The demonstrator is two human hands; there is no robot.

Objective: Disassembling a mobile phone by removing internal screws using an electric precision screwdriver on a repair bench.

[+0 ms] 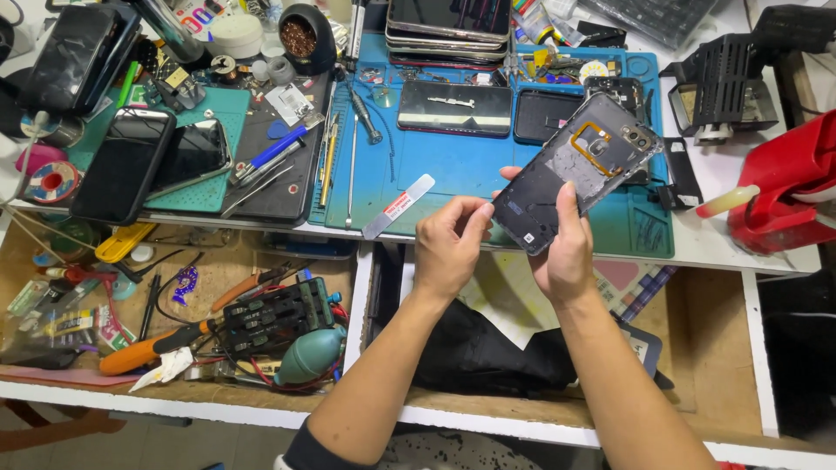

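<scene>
Holding an opened phone [575,174] inner side up, both hands were closed on it above the near edge of the blue work mat [453,165]. Right hand [566,248] had the main grip: thumb lay across the dark inner face, remaining fingers hidden behind the body, wrist straight, forearm coming up from the lower right. Left hand [448,239] was pinched at the phone's lower-left corner, fingers curled, thumb tip on the edge, forearm coming in from the lower middle. Phone was tilted, camera end up and away from the grip, a copper-coloured ring part showing in the upper half. Judgement: looked like an inspection or a pry at the corner; best done with the right hand clamping the frame only, thumb off the exposed parts, left working the corner seam with small force so the body wouldn't flex. Just left of the grip, a thin metal pry strip [399,206] lay on the mat edge, apart from both hands. Below the grip, an open drawer [697,339] held a black cloth [475,348]. Further left, a second drawer had an orange-handled tool [144,348] and a green rubber blower [312,355]. Beyond the grip, a black back cover [454,108] lay flat on the mat, a stack of phones [448,26] behind it. Far left, two dark phones [122,165] lay side by side. Right of the grip, a red object [784,183] sat on the white bench.
</scene>
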